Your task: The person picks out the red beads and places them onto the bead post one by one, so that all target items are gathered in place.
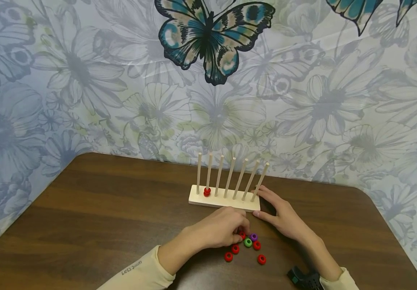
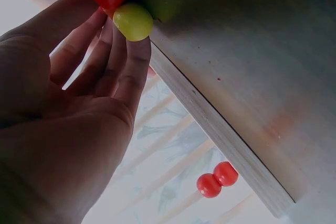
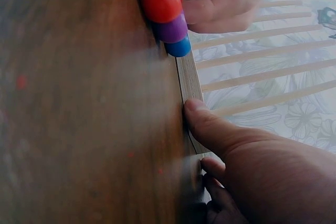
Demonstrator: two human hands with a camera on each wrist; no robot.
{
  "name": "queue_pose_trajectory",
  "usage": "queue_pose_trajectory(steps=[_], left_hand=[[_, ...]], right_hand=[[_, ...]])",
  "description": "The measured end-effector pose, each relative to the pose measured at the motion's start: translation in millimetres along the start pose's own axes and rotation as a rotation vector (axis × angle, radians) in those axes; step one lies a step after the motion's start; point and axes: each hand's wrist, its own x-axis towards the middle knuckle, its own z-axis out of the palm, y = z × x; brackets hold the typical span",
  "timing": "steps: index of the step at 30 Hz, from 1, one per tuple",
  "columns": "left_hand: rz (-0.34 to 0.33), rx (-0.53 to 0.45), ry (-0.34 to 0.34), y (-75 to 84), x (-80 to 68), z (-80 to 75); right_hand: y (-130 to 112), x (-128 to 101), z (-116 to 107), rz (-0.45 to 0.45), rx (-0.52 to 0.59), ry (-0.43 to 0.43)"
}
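Floral wallpaper with butterflies (image 1: 217,40) backs a brown wooden worktop (image 1: 121,201). Near its back edge, well in from both back corners, lies a pale base (image 1: 220,198) bearing seven upright pegs (image 1: 229,177). Two red beads (image 1: 207,192) sit stacked at the foot of the second peg from the base's left end; the other pegs are bare. Loose beads lie in front of the base's front edge, toward its right end, presumably to keep the reach short: among them a green bead (image 1: 248,242) and a purple bead (image 1: 253,237). The right hand (image 1: 284,217) grips the base's right end, thumb on the front edge, fingers behind, probably to steady it. The left hand (image 1: 223,225), apart from the right, pinches a red bead (image 1: 242,235) between thumb and fingers; whether this bead is lifted cannot be told.
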Motion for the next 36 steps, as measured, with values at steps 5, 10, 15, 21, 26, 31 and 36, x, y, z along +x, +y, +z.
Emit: queue_pose_trajectory(steps=[5,10,15,21,26,31,36], left_hand=[[0.010,-0.008,0.050,-3.3,-0.1,-3.3],[-0.017,-0.059,0.105,-9.4,-1.5,-11.6],[-0.019,-0.100,0.145,-13.3,-3.8,-23.1],[-0.015,-0.108,0.242,-14.7,-9.6,-49.9],[-0.057,-0.111,0.349,-21.5,-19.3,-78.0],[-0.090,-0.121,0.444,-27.4,-31.0,-101.8],[-0.097,-0.171,0.540,-26.7,-37.8,-116.1]], right_hand=[[1,0,0,0.001,0.001,0.001],[0,1,1,-0.002,0.003,0.002],[0,1,1,0.007,0.000,-0.003],[-1,4,2,0.014,0.002,-0.013],[-1,4,2,0.006,-0.025,-0.004],[-1,3,2,0.009,-0.033,-0.001],[-1,1,0,0.018,-0.037,-0.001]])
